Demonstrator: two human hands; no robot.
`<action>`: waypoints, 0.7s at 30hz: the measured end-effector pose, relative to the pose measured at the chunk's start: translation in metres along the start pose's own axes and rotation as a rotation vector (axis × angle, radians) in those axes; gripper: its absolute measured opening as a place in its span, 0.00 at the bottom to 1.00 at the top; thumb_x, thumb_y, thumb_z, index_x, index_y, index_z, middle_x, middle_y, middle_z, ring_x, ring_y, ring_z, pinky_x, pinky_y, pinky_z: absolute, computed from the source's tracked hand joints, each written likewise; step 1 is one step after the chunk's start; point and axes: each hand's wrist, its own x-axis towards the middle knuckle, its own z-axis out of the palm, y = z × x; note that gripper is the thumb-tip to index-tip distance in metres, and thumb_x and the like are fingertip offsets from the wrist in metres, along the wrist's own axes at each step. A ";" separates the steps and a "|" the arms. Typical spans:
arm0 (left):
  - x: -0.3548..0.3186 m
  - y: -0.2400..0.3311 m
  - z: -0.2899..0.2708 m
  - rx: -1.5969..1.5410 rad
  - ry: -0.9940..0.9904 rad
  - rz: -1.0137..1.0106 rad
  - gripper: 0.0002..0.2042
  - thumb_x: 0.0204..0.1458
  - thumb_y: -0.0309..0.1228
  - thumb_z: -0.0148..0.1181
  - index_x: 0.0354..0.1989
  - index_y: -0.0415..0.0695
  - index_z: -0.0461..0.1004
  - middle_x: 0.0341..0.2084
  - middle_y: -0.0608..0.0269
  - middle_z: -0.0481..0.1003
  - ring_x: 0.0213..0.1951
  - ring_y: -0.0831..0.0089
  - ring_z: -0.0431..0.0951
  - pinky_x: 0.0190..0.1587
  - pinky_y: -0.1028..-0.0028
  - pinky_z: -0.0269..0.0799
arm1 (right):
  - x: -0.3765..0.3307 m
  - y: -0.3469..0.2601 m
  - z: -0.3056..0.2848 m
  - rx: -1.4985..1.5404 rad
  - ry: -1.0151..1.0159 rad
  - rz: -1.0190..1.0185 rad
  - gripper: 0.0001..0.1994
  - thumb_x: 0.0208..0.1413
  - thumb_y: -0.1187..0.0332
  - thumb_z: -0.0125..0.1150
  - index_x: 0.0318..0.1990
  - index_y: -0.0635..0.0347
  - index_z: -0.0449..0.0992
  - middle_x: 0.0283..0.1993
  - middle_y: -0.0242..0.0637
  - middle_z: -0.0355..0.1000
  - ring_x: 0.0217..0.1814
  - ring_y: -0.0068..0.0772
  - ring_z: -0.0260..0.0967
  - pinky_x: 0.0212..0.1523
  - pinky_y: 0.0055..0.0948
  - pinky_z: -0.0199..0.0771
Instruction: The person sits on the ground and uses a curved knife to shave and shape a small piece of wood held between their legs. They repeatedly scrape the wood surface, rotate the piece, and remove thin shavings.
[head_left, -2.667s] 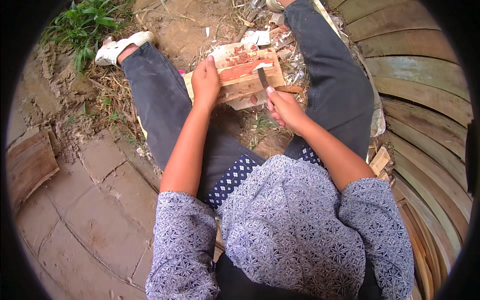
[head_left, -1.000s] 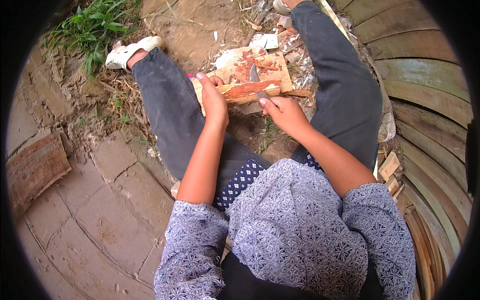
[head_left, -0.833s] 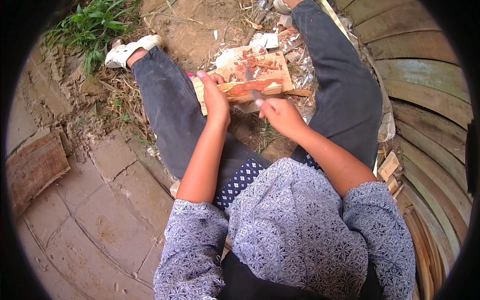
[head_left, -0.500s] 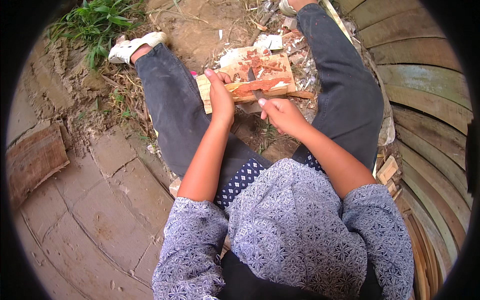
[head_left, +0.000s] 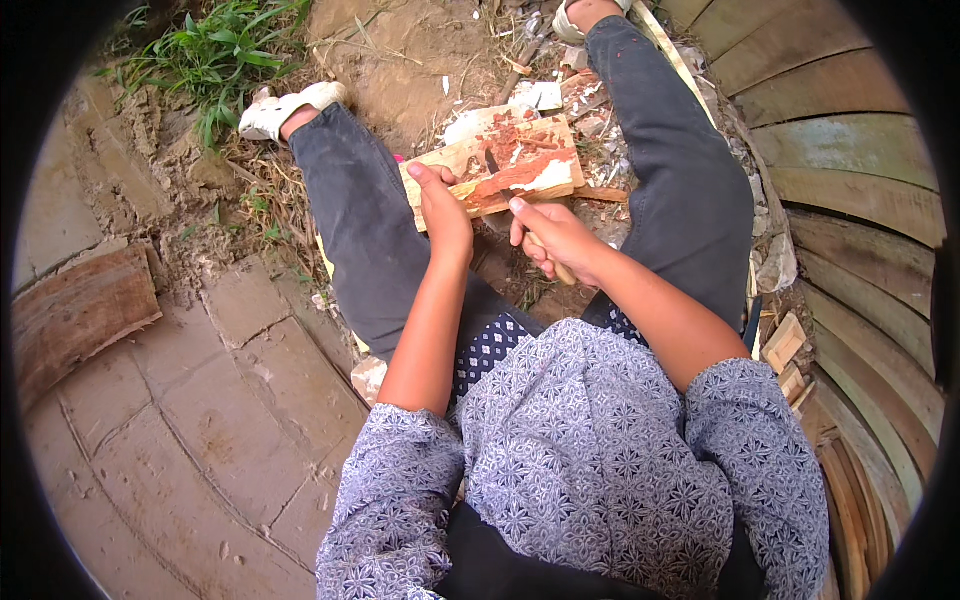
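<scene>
I sit on the ground with my legs spread around a pale wooden block point(head_left: 465, 155). A reddish strip of wood point(head_left: 515, 178) lies across the block. My left hand point(head_left: 442, 208) grips the strip's left end and pins it to the block. My right hand point(head_left: 553, 238) is closed around a pale wooden knife handle point(head_left: 563, 273), its forefinger stretched onto the strip. The hand hides the blade. Red chips and pale splinters lie on the block's top.
Long weathered planks point(head_left: 850, 160) curve along the right side, with small wood offcuts point(head_left: 785, 345) beside my right leg. A curved slab of wood point(head_left: 75, 315) lies at the left on stone paving point(head_left: 200, 430). Grass point(head_left: 215, 60) and bare earth lie beyond my feet.
The knife blade stood over the block earlier; now my right hand has drawn back toward me and covers it. My left hand has shifted along the reddish strip and still holds it.
</scene>
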 end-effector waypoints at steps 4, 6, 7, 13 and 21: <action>-0.017 0.025 0.001 0.147 0.035 0.058 0.34 0.71 0.61 0.22 0.31 0.41 0.63 0.25 0.57 0.66 0.32 0.61 0.65 0.43 0.64 0.65 | -0.002 0.007 -0.001 -0.219 0.151 -0.096 0.27 0.71 0.43 0.49 0.35 0.60 0.75 0.17 0.24 0.63 0.14 0.17 0.58 0.17 0.23 0.61; -0.027 0.042 0.000 0.254 0.066 0.212 0.33 0.71 0.59 0.25 0.31 0.40 0.64 0.23 0.55 0.66 0.29 0.59 0.67 0.40 0.62 0.66 | -0.004 0.007 0.001 -0.244 0.208 -0.170 0.26 0.69 0.44 0.54 0.35 0.61 0.79 0.19 0.27 0.69 0.17 0.18 0.64 0.19 0.25 0.65; -0.032 0.049 -0.001 0.306 0.084 0.289 0.33 0.72 0.58 0.26 0.31 0.39 0.65 0.22 0.54 0.67 0.28 0.58 0.67 0.38 0.61 0.66 | -0.004 0.008 0.000 -0.264 0.276 -0.265 0.24 0.68 0.46 0.56 0.36 0.62 0.80 0.20 0.28 0.70 0.18 0.17 0.65 0.19 0.24 0.65; -0.046 0.060 -0.007 0.433 0.023 0.439 0.31 0.72 0.56 0.29 0.32 0.40 0.67 0.19 0.45 0.70 0.25 0.43 0.73 0.33 0.55 0.67 | -0.007 -0.008 0.002 -0.200 0.293 -0.442 0.13 0.67 0.58 0.64 0.43 0.59 0.80 0.21 0.25 0.70 0.16 0.14 0.61 0.16 0.19 0.59; -0.038 0.085 -0.003 0.669 -0.375 0.555 0.27 0.70 0.56 0.36 0.42 0.42 0.68 0.23 0.37 0.75 0.32 0.33 0.77 0.35 0.44 0.69 | -0.036 -0.053 -0.004 0.398 0.234 -0.297 0.10 0.64 0.63 0.62 0.46 0.58 0.76 0.24 0.27 0.72 0.16 0.15 0.63 0.15 0.18 0.62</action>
